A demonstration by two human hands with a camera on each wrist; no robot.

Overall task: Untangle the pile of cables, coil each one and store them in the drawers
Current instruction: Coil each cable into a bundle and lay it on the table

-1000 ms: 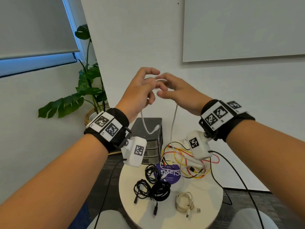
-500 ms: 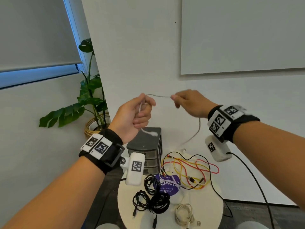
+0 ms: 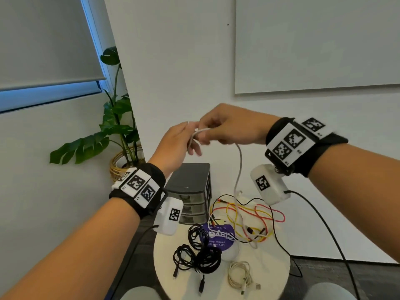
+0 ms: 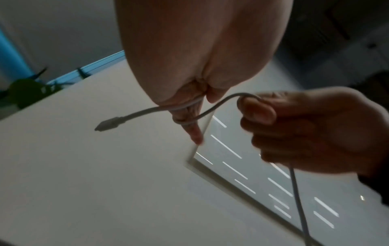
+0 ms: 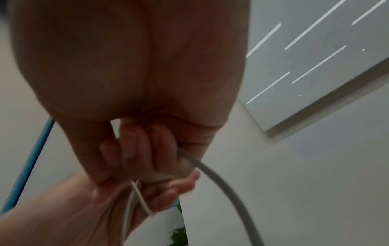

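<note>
Between the two raised hands a white cable (image 3: 239, 167) is being coiled; it is wound round the left hand (image 3: 173, 144) fingers and pinched by the right hand (image 3: 229, 126); below, its tail hangs into the tangled wires (image 3: 244, 217); next, another loop should be fed before the drawers (image 3: 192, 198).

The white cable (image 3: 238, 163) looks like smooth, matt rubbery plastic; the drawer unit (image 3: 190, 192) is dark plastic with a faintly glossy top and translucent smoky fronts; the round table (image 3: 270, 271) has a smooth, matt cream surface; the black cables (image 3: 198, 254) are thin, slightly shiny plastic; the wristbands (image 3: 324, 146) look like black cloth; the plant basket (image 3: 118, 164) is woven wicker.
</note>
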